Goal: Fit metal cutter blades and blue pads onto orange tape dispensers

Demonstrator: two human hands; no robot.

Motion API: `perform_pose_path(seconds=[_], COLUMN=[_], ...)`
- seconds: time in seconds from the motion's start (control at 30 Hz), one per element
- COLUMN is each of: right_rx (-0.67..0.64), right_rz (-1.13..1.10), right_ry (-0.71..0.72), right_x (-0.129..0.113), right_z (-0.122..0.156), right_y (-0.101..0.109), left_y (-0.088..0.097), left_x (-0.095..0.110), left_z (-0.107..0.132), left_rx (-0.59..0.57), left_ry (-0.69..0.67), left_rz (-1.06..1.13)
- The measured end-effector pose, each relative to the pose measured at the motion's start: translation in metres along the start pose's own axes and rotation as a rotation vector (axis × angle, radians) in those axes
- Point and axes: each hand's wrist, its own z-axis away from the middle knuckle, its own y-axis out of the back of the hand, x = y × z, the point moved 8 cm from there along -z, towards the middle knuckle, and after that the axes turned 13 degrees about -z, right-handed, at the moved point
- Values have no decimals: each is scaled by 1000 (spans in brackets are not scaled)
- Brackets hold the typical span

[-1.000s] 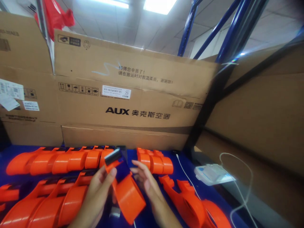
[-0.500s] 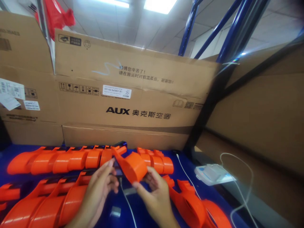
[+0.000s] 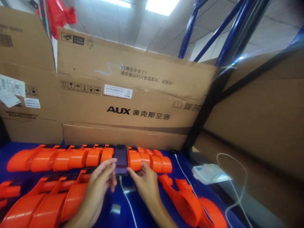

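Where the back row of orange bands (image 3: 78, 159) ends beyond the left hand (image 3: 101, 180), that hand hangs with fingers loosely bent and nothing seen in it; whether its tips touch the dark phone (image 3: 120, 158) just past them cannot be told. The phone, lying between the hands, should be smooth, stiff and breakable, tethered by a white cable (image 3: 128, 200) at its near end, so its long edges offer the safer hold. Against its right side, at the fingertips of the right hand (image 3: 146, 183), sits the single orange piece (image 3: 134, 162), probably light, rigid plastic, slick on its glossy curve, best taken by its two side edges. The right hand's thumb points to the piece's near left corner, its bent fingers to the right edge, a narrow spread; whether they press cannot be told. Right of that wrist lie looser orange pieces (image 3: 187, 202).
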Motion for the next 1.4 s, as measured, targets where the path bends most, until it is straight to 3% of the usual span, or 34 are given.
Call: perform_pose_path(seconds=[0.53,1.07,1.27,1.4], right_rx=[48,41,3,39], right_rz=[183,189,253,515], right_ry=[-21,18,102,310], right_x=[5,-5,-9,-28], right_z=[-3,3,1,-4], right_y=[7,17,20,34], left_y=[-5,-6,-6,-8], left_x=[8,13,12,14], left_z=[4,5,5,7], left_rx=[-15,-7,-19,-34], left_ry=[13,-9,-10,-21], left_rz=[30,-7,-18,-26])
